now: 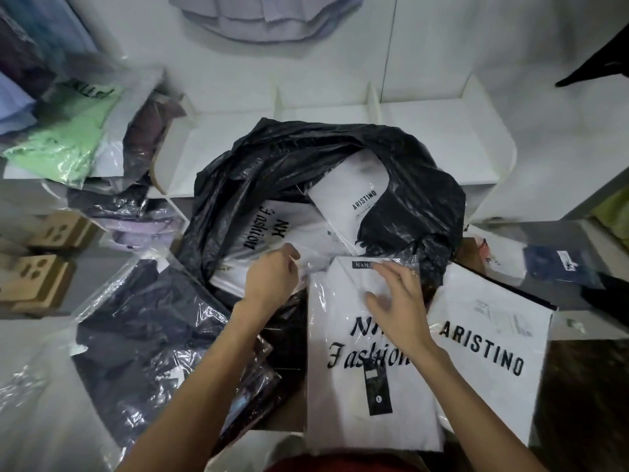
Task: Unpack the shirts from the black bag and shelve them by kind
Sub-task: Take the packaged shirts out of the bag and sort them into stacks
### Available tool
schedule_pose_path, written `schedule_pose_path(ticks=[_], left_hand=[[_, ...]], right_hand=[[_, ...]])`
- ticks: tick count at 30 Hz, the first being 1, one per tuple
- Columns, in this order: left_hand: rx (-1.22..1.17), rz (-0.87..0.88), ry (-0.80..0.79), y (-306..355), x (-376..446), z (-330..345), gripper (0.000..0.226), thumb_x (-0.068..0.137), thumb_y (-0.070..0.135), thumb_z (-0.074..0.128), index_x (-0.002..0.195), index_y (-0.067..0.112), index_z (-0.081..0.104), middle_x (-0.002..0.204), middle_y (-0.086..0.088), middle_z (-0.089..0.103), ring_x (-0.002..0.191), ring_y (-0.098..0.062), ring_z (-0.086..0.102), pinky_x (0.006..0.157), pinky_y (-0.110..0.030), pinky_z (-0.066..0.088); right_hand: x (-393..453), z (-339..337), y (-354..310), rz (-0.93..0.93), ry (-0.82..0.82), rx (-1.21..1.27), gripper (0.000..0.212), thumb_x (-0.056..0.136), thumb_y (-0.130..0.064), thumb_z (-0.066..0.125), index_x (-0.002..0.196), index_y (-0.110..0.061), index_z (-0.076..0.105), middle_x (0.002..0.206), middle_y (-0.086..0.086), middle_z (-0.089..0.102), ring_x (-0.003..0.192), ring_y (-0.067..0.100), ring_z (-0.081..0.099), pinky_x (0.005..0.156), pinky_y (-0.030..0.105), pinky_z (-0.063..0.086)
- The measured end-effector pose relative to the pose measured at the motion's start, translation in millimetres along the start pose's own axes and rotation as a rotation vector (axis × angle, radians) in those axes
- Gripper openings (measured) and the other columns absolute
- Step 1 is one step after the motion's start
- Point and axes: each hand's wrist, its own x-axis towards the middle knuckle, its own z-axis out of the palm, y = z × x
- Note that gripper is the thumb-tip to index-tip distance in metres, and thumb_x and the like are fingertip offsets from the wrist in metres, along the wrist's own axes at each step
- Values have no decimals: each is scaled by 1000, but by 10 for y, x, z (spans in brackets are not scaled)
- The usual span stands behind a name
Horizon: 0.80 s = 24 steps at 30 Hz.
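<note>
— Pinching, is it? What do the hands hold?

— Left hand (pixel 272 277) pinches the clear plastic wrap at the top edge of a folded white shirt printed "NH Fashion" (pixel 371 349), thumb and fingers curled on the film. Right hand (pixel 398 298) lies on the same packet, fingers spread and fairly straight over the collar end, pressing rather than gripping.

— And where is that packet against the crumpled black plastic bag (pixel 326 172)?

— Just in front of the bag's mouth, nearest the person, its top edge touching the black film. Inside the open bag lie a second white "NH Fashion" shirt (pixel 272 229) and a white "ARISTINO" packet (pixel 350 199), tilted against one another.

— Anything beside it?

— Right of the bag, next to the held shirt, a flat white "ARISTINO" mailer (pixel 493 352). Left of the bag, a dark navy garment in clear wrap (pixel 143 335); farther left and behind, a stack of wrapped shirts with a pale green one (pixel 68 131) on top and lilac ones lower down.

— What of the room and the surface?

— Behind the bag runs a low white shelf unit with upright dividers (pixel 374 100) against a white wall. A pale lilac garment (pixel 265 15) hangs above. Left of the bag, brown cardboard boxes (pixel 37 277) sit on a grey floor. What the bag itself rests on I cannot tell.
</note>
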Motion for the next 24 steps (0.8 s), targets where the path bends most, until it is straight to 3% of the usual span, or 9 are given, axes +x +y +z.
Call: schedule_pose_path(ticks=[2, 4, 6, 9, 13, 16, 19, 22, 24], left_hand=[[-21, 117, -109, -91, 258, 77, 49, 85, 0, 54, 131, 15, 64, 131, -7, 67, 120, -28, 63, 97, -39, 52], [83, 208, -251, -178, 504, 205, 61, 86, 9, 61, 146, 15, 53, 149, -8, 54, 138, -28, 50, 113, -40, 41], [215, 253, -304, -219, 673, 306, 68, 90, 25, 66, 153, 15, 43, 157, -9, 45, 145, -28, 42, 117, -42, 36], [446, 335, -313, -112, 706, 262, 54, 98, 35, 59, 150, 23, 46, 154, -3, 48, 138, -26, 49, 110, -44, 44], [720, 484, -165, -22, 698, 214, 29, 106, 16, 44, 135, 15, 45, 131, -4, 62, 112, -29, 68, 77, -38, 51], [551, 378, -59, 20, 783, 102, 26, 108, 17, 38, 133, 11, 41, 125, -10, 65, 102, -37, 71, 74, -43, 52], [280, 318, 68, 75, 742, -108, 21, 110, 26, 34, 116, 9, 45, 112, -16, 70, 93, -47, 69, 70, -47, 49], [187, 347, 122, 122, 556, -242, 26, 111, 32, 35, 104, 9, 46, 107, -14, 70, 91, -46, 67, 69, -46, 46], [149, 376, 142, 150, 423, -289, 29, 110, 33, 36, 102, 9, 48, 103, -11, 69, 89, -44, 66, 65, -45, 41]], right_hand=[[180, 96, -147, -50, -65, 8, 51, 93, -25, 73, 142, -23, 58, 138, -8, 47, 132, 8, 40, 112, 13, 26], [387, 201, -256, -69, -117, -16, 47, 94, -28, 72, 140, -23, 60, 135, -7, 50, 129, 12, 42, 111, 20, 30], [620, 280, -332, -49, -188, -49, 46, 95, -30, 70, 140, -22, 61, 135, -2, 54, 129, 21, 45, 112, 30, 36], [871, 324, -397, 17, -277, -66, 48, 97, -36, 66, 142, -20, 59, 137, 4, 58, 131, 24, 47, 107, 29, 36], [953, 351, -391, 50, -318, -20, 44, 94, -30, 71, 136, -18, 63, 130, 5, 60, 119, 15, 55, 93, 15, 40], [985, 369, -382, 98, -218, 82, 47, 92, -27, 74, 137, -15, 61, 124, 1, 56, 112, 15, 59, 103, 28, 48], [1045, 316, -485, 267, -82, 323, 57, 93, -47, 70, 139, -17, 56, 130, 0, 56, 115, 19, 63, 100, 37, 54], [1133, 279, -661, 466, -285, 830, 61, 88, -61, 68, 128, -15, 65, 125, 6, 69, 113, 25, 69, 101, 44, 56], [1163, 287, -796, 525, -320, 1042, 68, 83, -60, 76, 126, -9, 59, 116, 13, 66, 106, 27, 68, 101, 51, 54]])
